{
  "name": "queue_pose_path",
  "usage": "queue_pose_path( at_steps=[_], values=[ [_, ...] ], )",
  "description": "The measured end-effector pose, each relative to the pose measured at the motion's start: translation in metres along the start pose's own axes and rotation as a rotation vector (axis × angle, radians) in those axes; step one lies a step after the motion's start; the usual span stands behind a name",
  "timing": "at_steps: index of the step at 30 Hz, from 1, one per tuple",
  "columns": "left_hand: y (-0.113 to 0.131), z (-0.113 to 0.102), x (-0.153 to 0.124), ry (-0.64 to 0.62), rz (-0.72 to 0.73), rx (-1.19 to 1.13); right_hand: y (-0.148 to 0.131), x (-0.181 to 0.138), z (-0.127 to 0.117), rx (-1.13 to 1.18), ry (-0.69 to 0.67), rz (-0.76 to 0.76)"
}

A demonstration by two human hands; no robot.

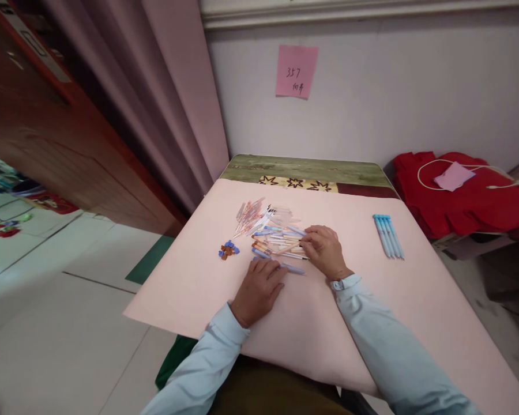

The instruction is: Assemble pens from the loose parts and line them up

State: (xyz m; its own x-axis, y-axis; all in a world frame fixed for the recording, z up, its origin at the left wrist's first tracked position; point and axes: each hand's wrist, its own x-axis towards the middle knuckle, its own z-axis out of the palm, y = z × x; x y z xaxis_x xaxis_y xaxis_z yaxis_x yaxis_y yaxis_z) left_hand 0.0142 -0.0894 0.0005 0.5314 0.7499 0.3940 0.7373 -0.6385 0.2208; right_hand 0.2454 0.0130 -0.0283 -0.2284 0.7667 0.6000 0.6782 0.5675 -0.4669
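A loose pile of pen parts (273, 230), with barrels, refills and clear tubes, lies in the middle of a pink sheet (350, 323) on the table. My right hand (325, 250) rests on the pile's right edge with fingers curled over the barrels; whether it grips one is hidden. My left hand (258, 288) lies knuckles-up on the sheet just below the pile, its fingertips touching a blue barrel (292, 268). A small cluster of blue and brown caps (228, 250) sits left of the pile. Several finished blue pens (388, 235) lie side by side at the right.
The table (311, 170) stands against a white wall bearing a pink note (296, 71). A red cloth (467, 196) with a white cord and a pink note lies at right. A curtain (173, 104) and wooden door are at left, with tiled floor below.
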Motion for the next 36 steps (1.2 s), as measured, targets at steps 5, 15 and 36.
queue_pose_path(
  at_steps=[5, 15, 36],
  values=[
    [0.001, -0.002, 0.001, -0.008, -0.009, -0.006, -0.004, 0.001, -0.003, 0.065, -0.020, -0.054],
    [-0.001, 0.000, 0.001, -0.009, 0.001, 0.051, -0.005, 0.005, 0.000, 0.090, -0.105, -0.088],
    [-0.001, 0.003, -0.001, 0.047, -0.014, 0.043, -0.014, 0.003, -0.008, 0.123, -0.181, -0.245]
  ],
)
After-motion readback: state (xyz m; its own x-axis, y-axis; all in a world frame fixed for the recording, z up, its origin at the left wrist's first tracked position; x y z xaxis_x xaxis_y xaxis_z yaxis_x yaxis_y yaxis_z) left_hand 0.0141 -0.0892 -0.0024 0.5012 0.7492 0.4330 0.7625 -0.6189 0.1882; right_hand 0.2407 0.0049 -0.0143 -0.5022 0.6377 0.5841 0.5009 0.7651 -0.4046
